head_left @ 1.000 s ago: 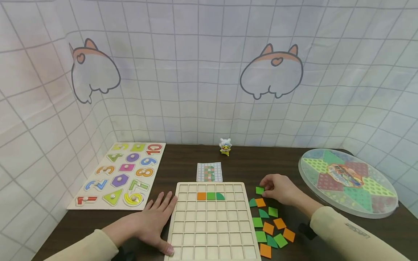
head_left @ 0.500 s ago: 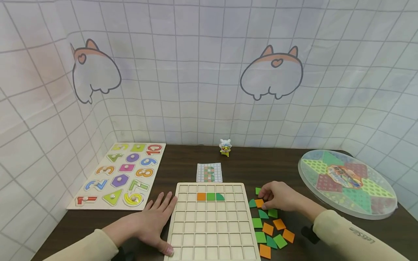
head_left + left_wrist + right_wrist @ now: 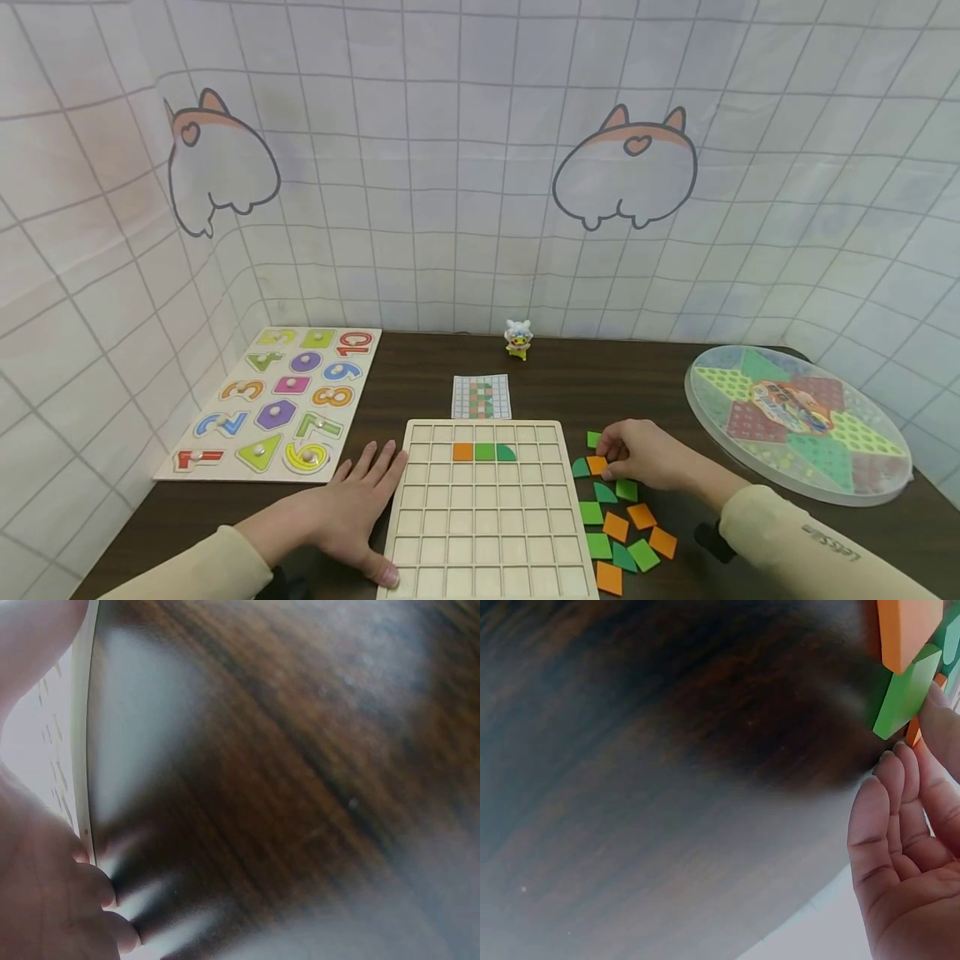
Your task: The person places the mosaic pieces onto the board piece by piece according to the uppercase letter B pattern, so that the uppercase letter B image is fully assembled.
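Orange square tile (image 3: 595, 465), just right of the grid board (image 3: 487, 522), is pinched by the right hand (image 3: 641, 452); the board's left edge is touched by the spread left hand (image 3: 348, 510). Only three tiles (image 3: 485, 452) are seated in it, so going by the pattern card (image 3: 481, 397) behind it, most is probably left.

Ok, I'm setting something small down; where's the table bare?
Bare wood lies between the number board and figurine, and between the figurine and round game board. It is crowded right of the grid board: loose tiles and the right hand.
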`<state>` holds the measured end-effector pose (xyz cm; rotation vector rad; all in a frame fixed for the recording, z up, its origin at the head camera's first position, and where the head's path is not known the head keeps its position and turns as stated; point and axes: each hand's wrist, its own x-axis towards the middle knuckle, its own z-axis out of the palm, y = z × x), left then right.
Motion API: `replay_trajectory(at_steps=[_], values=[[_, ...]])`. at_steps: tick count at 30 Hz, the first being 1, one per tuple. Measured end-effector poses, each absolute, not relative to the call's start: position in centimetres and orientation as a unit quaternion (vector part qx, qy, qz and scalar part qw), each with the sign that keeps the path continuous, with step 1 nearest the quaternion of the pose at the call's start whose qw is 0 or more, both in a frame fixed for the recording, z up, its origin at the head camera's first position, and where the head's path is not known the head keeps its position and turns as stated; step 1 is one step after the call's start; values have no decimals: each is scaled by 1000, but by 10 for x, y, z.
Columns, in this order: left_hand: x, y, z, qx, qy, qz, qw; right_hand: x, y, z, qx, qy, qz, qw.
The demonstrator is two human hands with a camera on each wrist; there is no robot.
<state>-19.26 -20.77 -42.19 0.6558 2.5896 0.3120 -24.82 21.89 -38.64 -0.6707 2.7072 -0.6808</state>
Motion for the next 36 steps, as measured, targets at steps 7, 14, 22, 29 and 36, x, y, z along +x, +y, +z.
replay_trajectory(at_steps=[7,14,22,29,36], values=[[-193,-208,-425,232,941,112,219,-247,211,-382,-242,929,-248,127],[-196,-211,-430,235,941,112,216,-243,172,-380,-259,919,-268,131],[-195,-211,-429,240,939,114,217,-233,126,-376,-250,921,-272,123],[-194,-211,-429,240,939,120,214,-228,104,-376,-244,927,-266,103],[-194,-211,-428,237,939,121,216,-227,97,-381,-236,932,-254,101]])
